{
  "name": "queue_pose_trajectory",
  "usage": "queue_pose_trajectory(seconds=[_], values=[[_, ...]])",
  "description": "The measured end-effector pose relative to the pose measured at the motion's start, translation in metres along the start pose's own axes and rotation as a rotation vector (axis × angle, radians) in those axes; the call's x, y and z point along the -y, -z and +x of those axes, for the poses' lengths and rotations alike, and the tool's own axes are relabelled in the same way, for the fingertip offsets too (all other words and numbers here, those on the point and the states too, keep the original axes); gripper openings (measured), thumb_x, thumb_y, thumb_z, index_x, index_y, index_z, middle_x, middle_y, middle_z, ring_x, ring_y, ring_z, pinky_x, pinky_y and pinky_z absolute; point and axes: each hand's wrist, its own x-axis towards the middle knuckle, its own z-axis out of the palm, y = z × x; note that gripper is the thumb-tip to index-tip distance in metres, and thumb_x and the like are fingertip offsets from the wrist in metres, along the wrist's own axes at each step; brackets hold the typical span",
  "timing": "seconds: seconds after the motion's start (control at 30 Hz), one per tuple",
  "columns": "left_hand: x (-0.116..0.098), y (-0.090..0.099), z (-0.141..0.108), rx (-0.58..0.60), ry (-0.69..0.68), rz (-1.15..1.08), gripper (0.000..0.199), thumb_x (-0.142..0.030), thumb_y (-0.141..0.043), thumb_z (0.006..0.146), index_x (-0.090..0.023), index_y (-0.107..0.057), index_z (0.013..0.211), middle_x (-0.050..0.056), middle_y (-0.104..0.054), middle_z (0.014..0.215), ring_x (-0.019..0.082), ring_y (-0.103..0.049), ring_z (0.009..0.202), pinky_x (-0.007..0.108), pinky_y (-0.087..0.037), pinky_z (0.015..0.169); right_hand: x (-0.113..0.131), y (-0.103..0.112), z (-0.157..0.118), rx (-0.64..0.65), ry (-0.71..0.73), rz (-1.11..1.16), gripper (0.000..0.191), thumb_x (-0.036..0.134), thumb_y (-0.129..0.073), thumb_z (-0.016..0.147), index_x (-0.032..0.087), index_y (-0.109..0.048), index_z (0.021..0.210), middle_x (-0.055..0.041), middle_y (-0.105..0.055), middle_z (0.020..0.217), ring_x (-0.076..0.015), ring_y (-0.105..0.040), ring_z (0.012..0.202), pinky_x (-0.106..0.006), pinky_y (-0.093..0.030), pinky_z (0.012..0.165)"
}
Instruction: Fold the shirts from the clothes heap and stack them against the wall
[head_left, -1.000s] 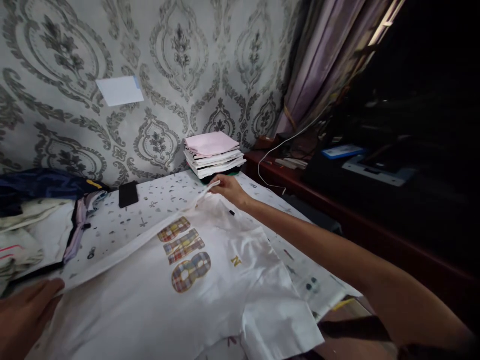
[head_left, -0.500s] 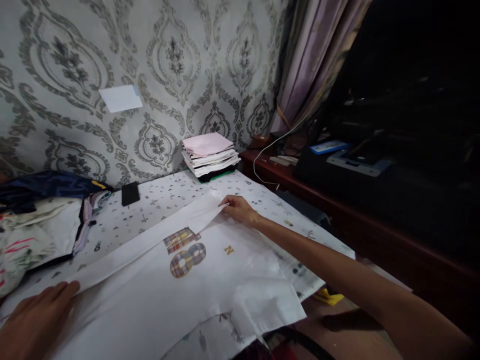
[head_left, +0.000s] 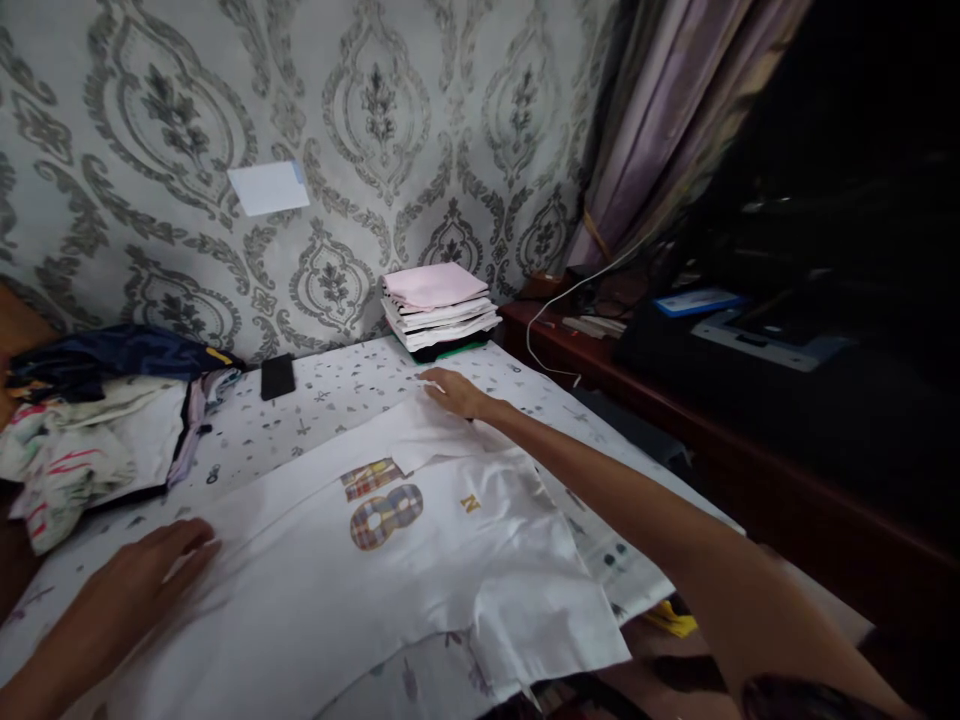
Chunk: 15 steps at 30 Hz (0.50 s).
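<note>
A white T-shirt lies spread over the patterned sheet, with a strip along its far side folded over. The fold partly covers its plaid print, which includes a figure 8; a small yellow N sits to the right. My right hand rests at the shirt's far corner, fingers stretched out and not gripping. At the near left, my left hand is over the shirt's left part, fingers extended and thumb apart. Whether its fingertips touch the cloth I cannot tell.
A stack of folded clothes stands by the wall. A black phone lies left of it, near heaped clothes. On the right, a dark red wooden ledge borders the bed, with a white cable hanging over it.
Both hands have let go of the shirt's edge; the folded strip now lies down flatter. My left hand has moved right and into fuller view. The camera has turned slightly left.
</note>
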Motion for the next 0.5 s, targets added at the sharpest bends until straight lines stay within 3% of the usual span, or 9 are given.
queue_pose_trajectory(seconds=[0.07,0.13,0.2,0.3,0.4,0.5], values=[[-0.014,0.006,0.005,0.007,0.012,-0.035,0.048,-0.057,-0.031,0.089,-0.029,-0.069,0.099,0.006,-0.074,0.106,0.027,-0.070,0.097,0.036,-0.054,0.085,-0.002,-0.021,0.007,0.028,0.013,-0.008,0.037,0.019,-0.049,0.095,0.019,-0.065,0.128,-0.0106,-0.062,0.139,-0.0205,-0.056,0.131,-0.036,-0.042,0.111],[-0.012,0.007,0.011,-0.047,0.030,-0.038,0.047,-0.053,-0.030,0.090,-0.025,-0.067,0.101,0.009,-0.072,0.108,0.027,-0.068,0.100,0.036,-0.053,0.088,-0.009,-0.036,0.009,0.051,0.002,-0.026,0.039,0.016,-0.045,0.095,0.017,-0.064,0.128,-0.0123,-0.060,0.141,-0.0207,-0.052,0.135,-0.039,-0.038,0.114],[0.004,0.005,0.017,-0.099,0.066,-0.040,0.049,-0.050,-0.030,0.090,-0.019,-0.064,0.105,0.013,-0.070,0.112,0.028,-0.065,0.105,0.038,-0.050,0.093,-0.019,-0.043,0.012,0.064,-0.021,-0.043,0.042,0.012,-0.041,0.094,0.015,-0.064,0.129,-0.0132,-0.059,0.143,-0.0209,-0.050,0.136,-0.040,-0.036,0.116],[0.031,0.004,0.025,-0.031,0.152,-0.077,0.053,-0.050,-0.036,0.083,-0.012,-0.061,0.110,0.017,-0.068,0.112,0.029,-0.063,0.103,0.039,-0.050,0.091,-0.035,-0.042,0.023,0.059,-0.082,-0.070,0.041,0.013,-0.046,0.091,0.015,-0.063,0.129,-0.0156,-0.059,0.140,-0.0262,-0.051,0.133,-0.044,-0.036,0.113],[0.044,0.006,0.029,0.100,0.257,-0.127,0.053,-0.056,-0.041,0.076,-0.016,-0.061,0.105,0.009,-0.069,0.091,0.026,-0.064,0.084,0.035,-0.051,0.075,-0.047,-0.034,0.038,0.045,-0.186,-0.088,0.039,0.024,-0.061,0.084,0.014,-0.066,0.122,-0.0191,-0.064,0.129,-0.0339,-0.056,0.121,-0.047,-0.044,0.101],[0.045,0.009,0.030,0.172,0.240,-0.178,0.045,-0.061,-0.046,0.071,-0.020,-0.059,0.083,0.003,-0.065,0.077,0.022,-0.060,0.074,0.030,-0.048,0.067,-0.058,-0.025,0.046,0.069,-0.261,-0.063,0.029,0.034,-0.073,0.073,0.015,-0.070,0.094,-0.0117,-0.070,0.096,-0.0280,-0.064,0.090,-0.035,-0.050,0.078]])
